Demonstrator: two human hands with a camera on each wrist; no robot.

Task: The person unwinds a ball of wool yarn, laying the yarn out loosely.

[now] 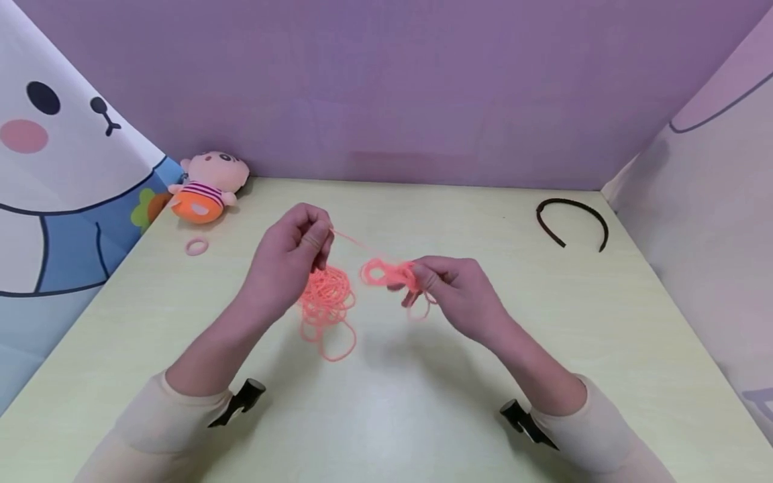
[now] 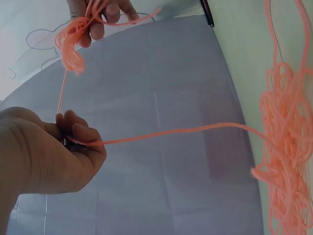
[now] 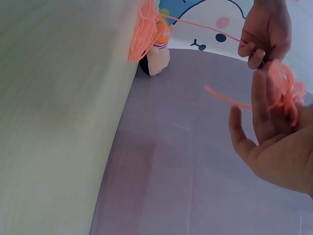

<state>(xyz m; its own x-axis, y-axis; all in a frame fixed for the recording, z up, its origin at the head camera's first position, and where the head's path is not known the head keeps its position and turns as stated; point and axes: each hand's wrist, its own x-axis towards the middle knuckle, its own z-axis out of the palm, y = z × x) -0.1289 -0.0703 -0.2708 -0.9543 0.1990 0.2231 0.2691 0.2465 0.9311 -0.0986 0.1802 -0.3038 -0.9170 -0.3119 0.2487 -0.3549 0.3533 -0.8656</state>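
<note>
My left hand pinches a strand of coral-pink yarn between thumb and curled fingers. From that grip one length runs taut to a small looped bundle of yarn in my right hand. Thumb and fingers of the right hand hold the bundle at its middle, its loops sticking out on both sides. A loose yarn end pokes out past the right fingers. In the left wrist view, another stretch of strand leads from the left hand to a tangled yarn pile lying on the table, partly behind that hand.
At the back left of the table lies a plush doll in orange shorts, with a pink ring in front of it. A dark headband rests at the back right. Purple and printed cloth walls border the table.
</note>
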